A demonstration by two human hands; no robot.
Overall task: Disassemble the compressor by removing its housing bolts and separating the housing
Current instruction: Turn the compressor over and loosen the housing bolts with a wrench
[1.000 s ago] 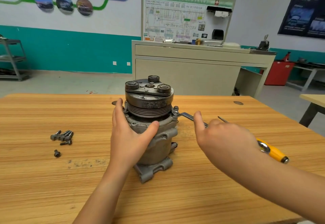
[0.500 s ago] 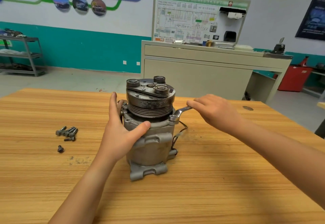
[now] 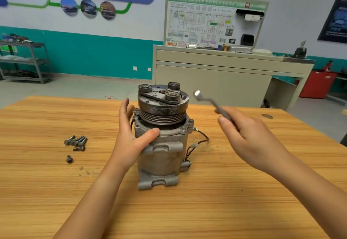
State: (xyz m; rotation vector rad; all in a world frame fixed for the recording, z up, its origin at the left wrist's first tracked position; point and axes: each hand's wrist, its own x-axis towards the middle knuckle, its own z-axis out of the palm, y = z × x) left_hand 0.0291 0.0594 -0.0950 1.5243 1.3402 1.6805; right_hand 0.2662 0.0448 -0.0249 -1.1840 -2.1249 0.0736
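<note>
A grey metal compressor [image 3: 163, 156] stands upright in the middle of the wooden table [image 3: 244, 191], its dark pulley [image 3: 163, 107] on top. My left hand [image 3: 131, 137] holds its left side, thumb across the front of the housing flange and fingers behind. My right hand [image 3: 247, 137] grips the handle of a silver wrench [image 3: 210, 101], lifted in the air to the right of the pulley, clear of the compressor. A bolt head [image 3: 191, 121] shows on the flange's right ear. Thin black wires [image 3: 199, 143] hang off the right side.
Several removed bolts [image 3: 76, 141] lie in a heap on the table to the left, with one more bolt [image 3: 69, 159] just in front of them. Beyond the table stand a beige cabinet [image 3: 216, 83] with a wiring board, a metal shelf [image 3: 24, 60] and a red bin [image 3: 317, 84].
The wrench has come off the right flange bolt and my right hand has raised it up and to the right. My left hand keeps its hold on the compressor.
</note>
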